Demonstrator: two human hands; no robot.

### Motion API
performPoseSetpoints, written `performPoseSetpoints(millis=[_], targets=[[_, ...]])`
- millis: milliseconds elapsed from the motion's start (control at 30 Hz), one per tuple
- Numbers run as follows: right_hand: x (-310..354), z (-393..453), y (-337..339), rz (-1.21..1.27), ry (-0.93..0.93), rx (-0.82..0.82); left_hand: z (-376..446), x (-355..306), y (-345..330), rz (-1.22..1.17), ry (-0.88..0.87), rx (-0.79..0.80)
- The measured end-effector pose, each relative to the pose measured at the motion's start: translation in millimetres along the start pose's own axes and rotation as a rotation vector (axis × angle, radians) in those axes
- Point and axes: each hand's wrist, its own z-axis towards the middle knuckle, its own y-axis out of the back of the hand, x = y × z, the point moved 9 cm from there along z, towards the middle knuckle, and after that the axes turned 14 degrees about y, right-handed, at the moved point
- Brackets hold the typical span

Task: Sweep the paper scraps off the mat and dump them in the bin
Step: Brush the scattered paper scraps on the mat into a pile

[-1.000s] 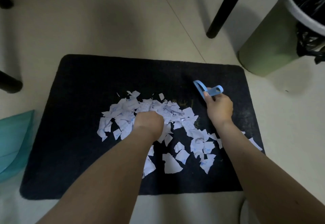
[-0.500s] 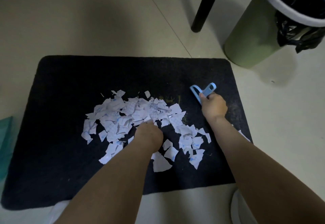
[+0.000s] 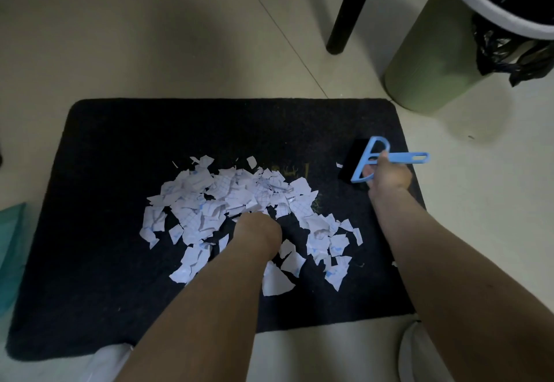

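Note:
Several white paper scraps [image 3: 209,201] lie heaped on the middle of the black mat [image 3: 120,147]. My left hand [image 3: 259,231] sits knuckles-up in the near side of the heap; its fingers are tucked under and hidden. My right hand [image 3: 389,176] grips the handle of a small blue brush [image 3: 371,156] over the mat's right end, black bristles pointing left towards the heap. One stray scrap [image 3: 339,165] lies just left of the bristles. The green bin [image 3: 434,52], with a white rim and black liner, stands on the floor beyond the mat's far right corner.
A black furniture leg [image 3: 350,7] stands on the pale floor left of the bin. A teal dustpan [image 3: 12,246] shows at the left edge, beside the mat. White shoe tips [image 3: 105,360] sit at the mat's near edge.
My right hand has swung the brush out to the right and turned it so the black bristles show. My left hand has drawn back towards me through the heap.

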Motion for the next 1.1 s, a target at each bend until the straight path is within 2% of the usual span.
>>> performPoseSetpoints(millis=[167, 233, 367, 500, 600, 733, 967, 1100], targets=[[-15, -18, -7, -0.166, -0.112, 0.121, 1, -1, 1, 0.020, -0.004, 0.013], [-10, -20, -2, -0.151, -0.144, 0.139, -2, -1, 0, 0.012, -0.002, 0.015], [10, -10, 11, -0.047, -0.072, 0.053, -4, 0, 0, -0.005, 0.000, 0.021], [-1, -12, 17, -0.121, -0.070, 0.007, -4, 1, 0, -0.019, 0.005, 0.040], [-14, -22, 14, -0.200, -0.102, 0.119, -5, 1, 1, -0.030, 0.011, 0.045], [-23, -37, 13, -0.090, -0.215, 0.227, -7, 1, -1, -0.025, 0.020, 0.058], [-7, -30, 17, 0.056, -0.133, 0.080, -2, 3, -13, -0.051, 0.045, 0.102], [-27, -48, 6, -0.171, -0.126, 0.129, 1, 4, -14, -0.068, 0.053, 0.109]])
